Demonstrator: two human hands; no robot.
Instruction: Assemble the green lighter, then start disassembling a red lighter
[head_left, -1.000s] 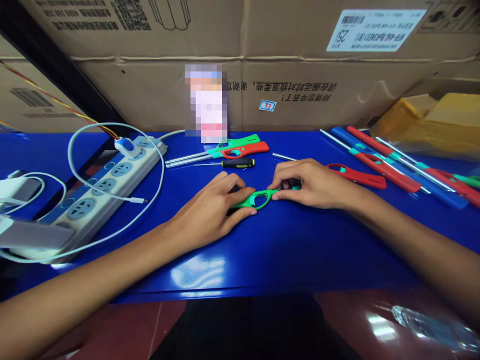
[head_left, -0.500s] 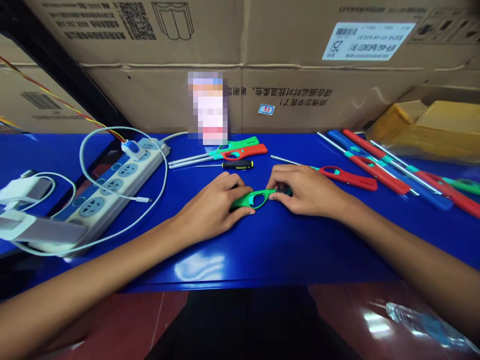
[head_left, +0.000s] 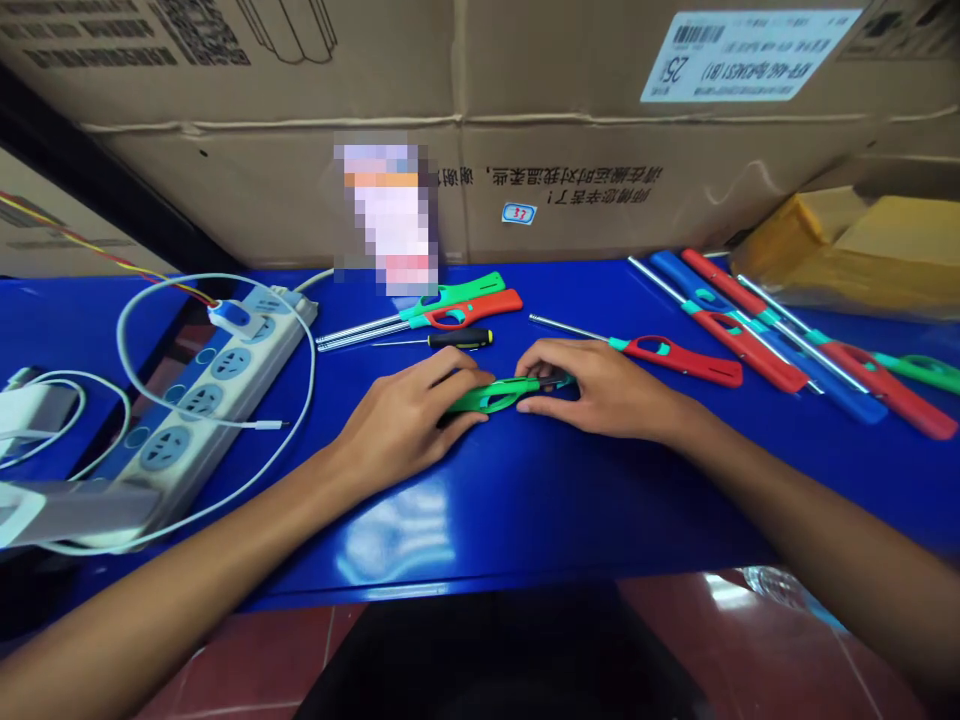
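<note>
A green gas lighter [head_left: 499,393] lies across between my hands, low over the blue tabletop. My left hand [head_left: 412,412] grips its handle end, thumb on the near side and fingers over the far side. Curled about the other end is my right hand [head_left: 607,385], thumb and forefinger at the lighter's nose. A dark part with a bit of teal shows inside the right-hand fingers, mostly hidden. Just beyond my left hand rests a black-and-yellow screwdriver [head_left: 465,339]. Behind it lie a green lighter [head_left: 472,290] and an orange-red lighter [head_left: 480,307], side by side.
A red lighter [head_left: 686,362] lies beyond my right hand, with several red, blue and green ones farther right. On the left is a power strip [head_left: 210,400] with a looped white cable [head_left: 311,345]. A blurred phone [head_left: 390,220] leans against the cardboard box [head_left: 570,150].
The green lighter has rolled in my grip, so its trigger opening looks narrower. My right thumb and forefinger are a little farther apart. The whole view has shifted slightly.
</note>
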